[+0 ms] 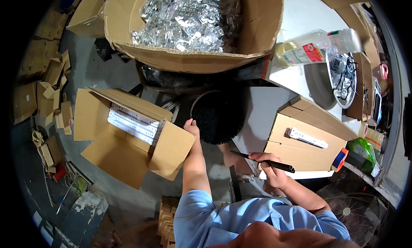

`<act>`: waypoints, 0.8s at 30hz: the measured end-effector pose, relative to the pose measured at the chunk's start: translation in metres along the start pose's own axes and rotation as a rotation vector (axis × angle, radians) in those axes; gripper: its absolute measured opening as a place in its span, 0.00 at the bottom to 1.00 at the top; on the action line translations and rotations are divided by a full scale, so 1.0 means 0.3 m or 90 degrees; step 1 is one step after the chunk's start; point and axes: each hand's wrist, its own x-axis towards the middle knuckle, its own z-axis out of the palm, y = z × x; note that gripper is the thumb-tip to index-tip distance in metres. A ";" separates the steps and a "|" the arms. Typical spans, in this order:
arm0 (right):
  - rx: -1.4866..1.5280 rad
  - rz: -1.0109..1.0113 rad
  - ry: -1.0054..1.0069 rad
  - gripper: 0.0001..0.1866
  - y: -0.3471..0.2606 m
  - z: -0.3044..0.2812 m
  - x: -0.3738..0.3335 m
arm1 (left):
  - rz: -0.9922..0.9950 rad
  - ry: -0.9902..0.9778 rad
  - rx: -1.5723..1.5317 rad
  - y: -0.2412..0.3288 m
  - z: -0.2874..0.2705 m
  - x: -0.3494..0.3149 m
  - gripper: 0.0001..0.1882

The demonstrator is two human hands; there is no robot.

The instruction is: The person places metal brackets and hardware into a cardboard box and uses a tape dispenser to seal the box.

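My right hand (274, 173) is closed around a few thin black tubes (281, 165), which lie slanted across my palm with their hollow ends to the right. My left hand (192, 127) is closed at the left rim of a round black bucket (192, 106); whatever its fingers hold is hidden. Many small black pieces (214, 126) fill the bucket, too small to name. Beside my left forearm, an open cardboard box (113, 158) holds white slotted metal rails (135, 124). Another white metal rail (307, 138) lies on cardboard (300, 153) beyond my right hand.
A large cardboard box (193, 61) of clear plastic packets stands ahead. At right, a bottle of yellowish liquid (300, 51) lies near a bowl (341, 83), with an orange-blue tape roll (340, 159) closer. A fan (347, 209) stands lower right; cardboard scraps (53, 93) lie left.
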 end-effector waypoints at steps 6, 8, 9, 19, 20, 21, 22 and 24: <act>0.029 -0.024 0.008 0.07 -0.067 -0.010 -0.039 | 0.159 0.133 0.055 0.104 -0.111 -0.220 0.07; 0.016 -0.041 -0.002 0.07 -0.104 -0.017 -0.053 | 0.273 0.176 0.116 0.156 -0.186 -0.309 0.07; 0.009 -0.057 0.003 0.07 -0.118 -0.013 -0.063 | 0.279 0.187 0.119 0.175 -0.227 -0.344 0.07; 0.079 -0.181 -0.080 0.13 -0.504 -0.140 -0.216 | 0.701 0.239 -0.026 0.730 -0.714 -0.910 0.04; 0.088 -0.225 -0.087 0.13 -0.559 -0.173 -0.238 | 0.731 0.246 -0.090 0.798 -0.766 -0.953 0.05; 0.115 -0.235 -0.100 0.12 -0.606 -0.210 -0.255 | 0.708 0.206 -0.219 0.873 -0.807 -1.006 0.06; 0.090 -0.221 -0.110 0.11 -0.649 -0.255 -0.278 | 0.716 0.216 -0.281 0.974 -0.851 -1.070 0.06; 0.069 -0.282 -0.099 0.05 -0.744 -0.300 -0.297 | 0.796 0.226 -0.310 1.131 -0.905 -1.192 0.07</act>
